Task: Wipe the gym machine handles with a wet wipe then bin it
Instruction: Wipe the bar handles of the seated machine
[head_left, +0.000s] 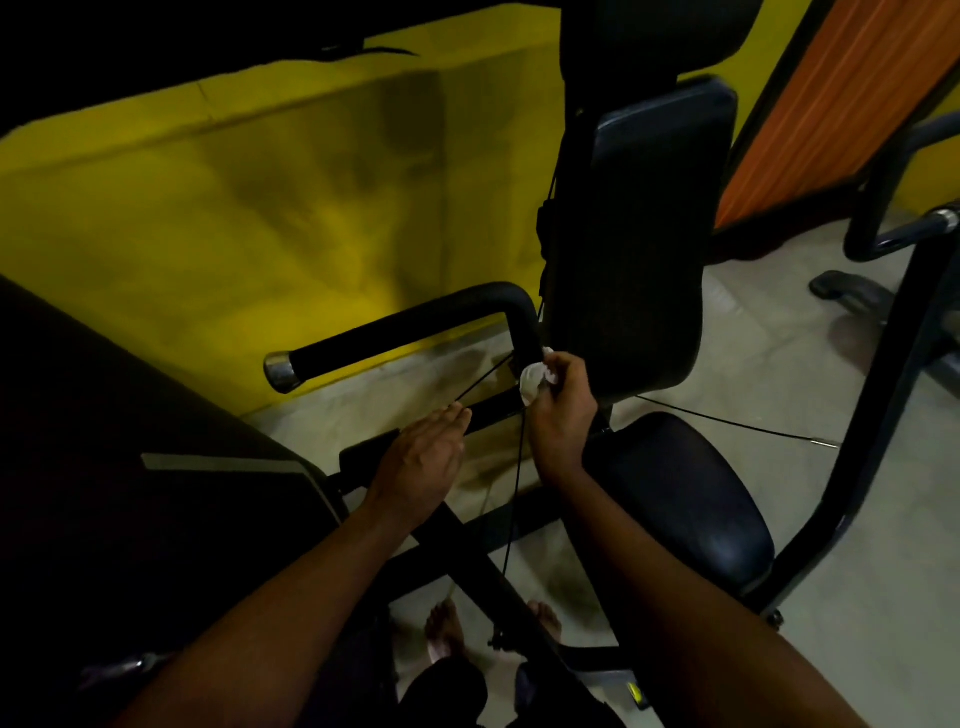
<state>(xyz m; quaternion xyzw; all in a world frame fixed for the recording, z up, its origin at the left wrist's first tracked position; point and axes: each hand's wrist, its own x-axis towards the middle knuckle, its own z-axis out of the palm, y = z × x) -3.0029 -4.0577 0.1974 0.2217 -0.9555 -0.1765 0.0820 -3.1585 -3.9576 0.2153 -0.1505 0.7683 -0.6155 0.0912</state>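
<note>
A black padded handle (395, 338) with a chrome end cap juts toward the left from the gym machine, bending down at its right end. My right hand (563, 402) grips a crumpled white wet wipe (535, 379) and holds it against the lower part of that bend. My left hand (428, 457) hovers below the handle with fingers straight and together, holding nothing. A second chrome-capped handle (943, 221) shows at the right edge.
The machine's black backrest (639, 249) and seat (691, 499) stand right of my hands. Thin black cables (514, 499) cross below the handle. A yellow wall (234, 208) lies behind, a dark padded bench (130, 467) at left. My bare feet (447, 631) stand on the pale floor.
</note>
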